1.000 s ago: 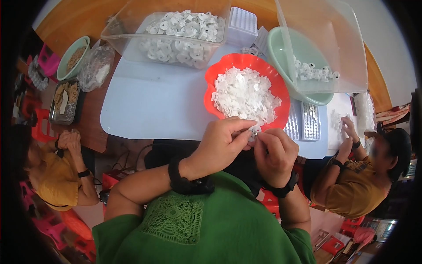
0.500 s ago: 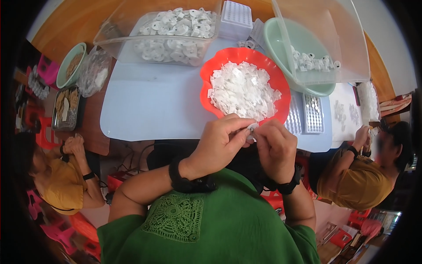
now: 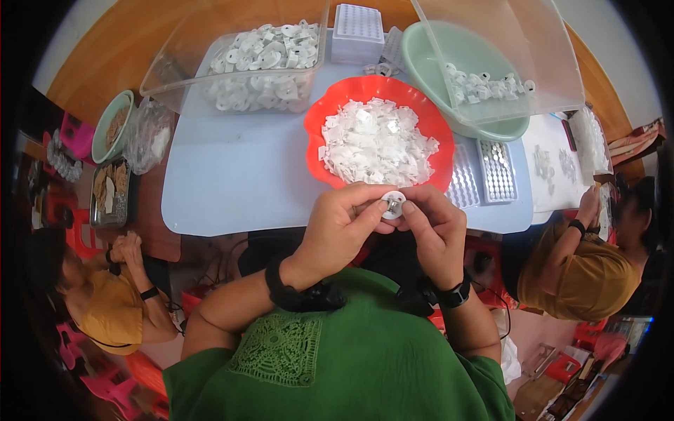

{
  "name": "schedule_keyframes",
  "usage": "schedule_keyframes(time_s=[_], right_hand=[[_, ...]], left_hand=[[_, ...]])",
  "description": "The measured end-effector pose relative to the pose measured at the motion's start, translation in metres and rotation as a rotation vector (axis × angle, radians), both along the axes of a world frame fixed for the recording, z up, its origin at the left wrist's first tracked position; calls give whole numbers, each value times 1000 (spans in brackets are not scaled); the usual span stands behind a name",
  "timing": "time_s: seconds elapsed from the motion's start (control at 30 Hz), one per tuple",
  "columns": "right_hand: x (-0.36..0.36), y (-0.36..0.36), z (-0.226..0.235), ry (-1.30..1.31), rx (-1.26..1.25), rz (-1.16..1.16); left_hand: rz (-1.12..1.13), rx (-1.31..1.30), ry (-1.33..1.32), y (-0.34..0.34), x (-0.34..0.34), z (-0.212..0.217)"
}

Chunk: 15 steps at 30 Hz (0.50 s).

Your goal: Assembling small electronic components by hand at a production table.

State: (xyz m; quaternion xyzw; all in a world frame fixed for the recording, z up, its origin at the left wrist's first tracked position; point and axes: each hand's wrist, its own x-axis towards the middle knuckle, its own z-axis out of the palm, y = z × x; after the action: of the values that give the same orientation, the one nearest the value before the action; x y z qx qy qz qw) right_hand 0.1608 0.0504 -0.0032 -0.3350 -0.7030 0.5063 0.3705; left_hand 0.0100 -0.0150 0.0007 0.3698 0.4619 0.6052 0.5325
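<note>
A small round white plastic part with a dark hole and a metallic-looking centre faces up between my fingertips. My left hand pinches its left side with thumb and fingers. On the opposite edge, my right hand closes its thumb and fingers over the same part. Both hands hover at the near rim of a red scalloped bowl, which is heaped with small white plastic pieces. Behind it to the left, a clear bin holds many round white parts.
A pale green basin stands at the back right, a clear tub with white parts overlapping it. Trays of round silver pieces lie right of the bowl. White stacked trays stand behind. Two people in yellow sit either side.
The white part has turned from nearly edge-on to face up between my fingers. My right hand has rotated, bringing its thumb onto the part. The whole view has shifted slightly.
</note>
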Motion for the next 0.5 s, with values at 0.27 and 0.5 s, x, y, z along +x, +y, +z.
schedule_keyframes(time_s=[0.27, 0.5], right_hand=[[46, 13, 14, -98, -14, -105], [150, 117, -3, -637, 373, -432]], left_hand=[[64, -117, -98, 1, -6, 3], [71, -137, -61, 16, -7, 11]])
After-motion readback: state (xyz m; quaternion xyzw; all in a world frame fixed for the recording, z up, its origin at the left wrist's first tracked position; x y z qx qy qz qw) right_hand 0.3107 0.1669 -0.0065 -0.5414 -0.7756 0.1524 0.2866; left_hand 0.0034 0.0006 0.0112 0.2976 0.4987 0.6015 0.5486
